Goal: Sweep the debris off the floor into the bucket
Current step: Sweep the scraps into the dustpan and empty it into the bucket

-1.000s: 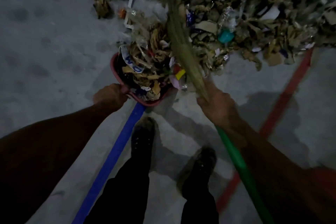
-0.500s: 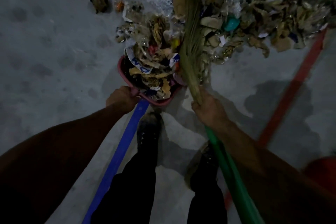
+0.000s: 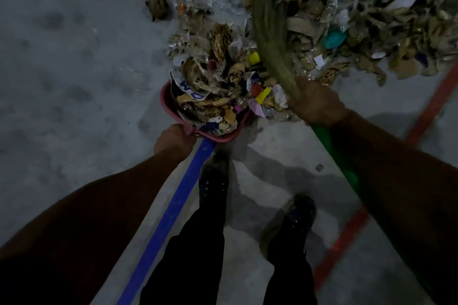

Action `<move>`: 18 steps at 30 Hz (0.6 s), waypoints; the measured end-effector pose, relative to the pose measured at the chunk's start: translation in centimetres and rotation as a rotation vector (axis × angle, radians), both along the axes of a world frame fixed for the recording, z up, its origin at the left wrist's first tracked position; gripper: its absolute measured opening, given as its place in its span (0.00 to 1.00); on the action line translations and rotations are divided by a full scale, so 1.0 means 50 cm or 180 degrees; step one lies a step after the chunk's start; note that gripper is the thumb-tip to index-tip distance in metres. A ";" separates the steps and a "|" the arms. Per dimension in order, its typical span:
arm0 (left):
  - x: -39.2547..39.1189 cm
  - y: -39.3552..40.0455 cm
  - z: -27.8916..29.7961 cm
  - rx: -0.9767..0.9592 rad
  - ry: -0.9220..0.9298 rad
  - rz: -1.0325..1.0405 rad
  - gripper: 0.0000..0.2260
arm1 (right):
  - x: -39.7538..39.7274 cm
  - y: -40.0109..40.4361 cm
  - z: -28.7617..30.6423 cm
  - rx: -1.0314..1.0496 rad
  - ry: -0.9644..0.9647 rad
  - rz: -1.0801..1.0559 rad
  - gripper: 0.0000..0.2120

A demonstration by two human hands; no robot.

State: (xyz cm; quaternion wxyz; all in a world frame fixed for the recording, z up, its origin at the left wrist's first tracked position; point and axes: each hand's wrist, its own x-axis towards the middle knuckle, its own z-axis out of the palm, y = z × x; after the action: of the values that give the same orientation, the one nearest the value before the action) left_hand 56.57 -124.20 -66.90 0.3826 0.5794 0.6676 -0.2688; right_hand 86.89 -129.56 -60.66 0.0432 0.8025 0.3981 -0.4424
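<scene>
A red bucket (image 3: 166, 104) lies tipped on the grey floor, heaped with paper and cardboard scraps. My left hand (image 3: 173, 140) grips its near rim. My right hand (image 3: 316, 104) holds a grass broom (image 3: 269, 22) where the bristles meet the green handle (image 3: 333, 153). The bristles are blurred and reach up over a large debris pile (image 3: 359, 15) of brown cardboard, plastic and paper to the right of the bucket's mouth.
A blue line (image 3: 171, 213) on the floor runs from the bucket toward me. A red line (image 3: 347, 238) crosses at the right. My two dark shoes (image 3: 214, 176) stand just behind the bucket. Bare concrete (image 3: 62, 69) spreads to the left.
The broom swept in toward the bucket, then swung back right with my right hand. More scraps are heaped at the bucket's mouth. My left hand stayed on the rim.
</scene>
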 end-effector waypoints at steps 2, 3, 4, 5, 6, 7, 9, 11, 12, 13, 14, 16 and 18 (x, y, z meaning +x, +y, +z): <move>0.006 0.013 -0.008 0.0055 -0.0001 -0.0050 0.16 | -0.032 -0.005 -0.014 -0.0093 0.0195 0.0273 0.20; 0.008 0.022 -0.012 0.0074 0.0028 -0.0098 0.17 | -0.052 -0.015 -0.017 -0.0026 0.0398 0.0324 0.19; 0.010 0.030 -0.014 0.0083 0.0065 -0.0158 0.17 | -0.070 -0.029 -0.020 0.0114 0.0601 0.0339 0.18; 0.010 0.035 -0.016 0.0103 0.0107 -0.0230 0.17 | -0.088 -0.044 -0.023 0.0210 0.0688 0.0314 0.17; 0.009 0.038 -0.015 0.0149 0.0152 -0.0328 0.17 | -0.102 -0.058 -0.024 0.0241 0.0621 0.0339 0.17; 0.008 0.037 -0.014 0.0216 0.0202 -0.0446 0.18 | -0.113 -0.073 -0.024 0.0248 0.0523 0.0354 0.18; 0.007 0.030 -0.007 0.0358 0.0250 -0.0613 0.18 | -0.133 -0.096 -0.017 0.0246 0.0524 0.0144 0.20; 0.006 0.023 0.002 0.0441 0.0180 -0.0615 0.15 | -0.146 -0.113 -0.010 0.0177 0.0436 0.0029 0.25; 0.005 0.022 0.009 0.0467 0.0141 -0.0588 0.14 | -0.147 -0.119 -0.006 0.0117 0.0392 -0.0029 0.27; 0.004 0.021 0.017 0.0492 0.0111 -0.0568 0.12 | -0.148 -0.127 0.001 0.0091 0.0375 -0.0069 0.28; 0.002 0.021 0.026 0.0518 0.0079 -0.0574 0.11 | -0.149 -0.133 0.011 0.0084 0.0365 -0.0112 0.28; -0.001 0.018 0.047 0.0576 0.0000 -0.0626 0.10 | -0.151 -0.147 0.035 0.0061 0.0365 -0.0191 0.29; -0.001 0.011 0.076 0.0638 -0.0074 -0.0653 0.09 | -0.153 -0.162 0.071 0.0015 0.0295 -0.0256 0.32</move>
State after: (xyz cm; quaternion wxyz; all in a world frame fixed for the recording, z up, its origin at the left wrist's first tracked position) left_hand 56.53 -123.64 -63.09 0.3010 0.6830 0.6239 -0.2317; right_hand 79.22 -137.65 -57.12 0.0050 0.7966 0.3681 -0.4795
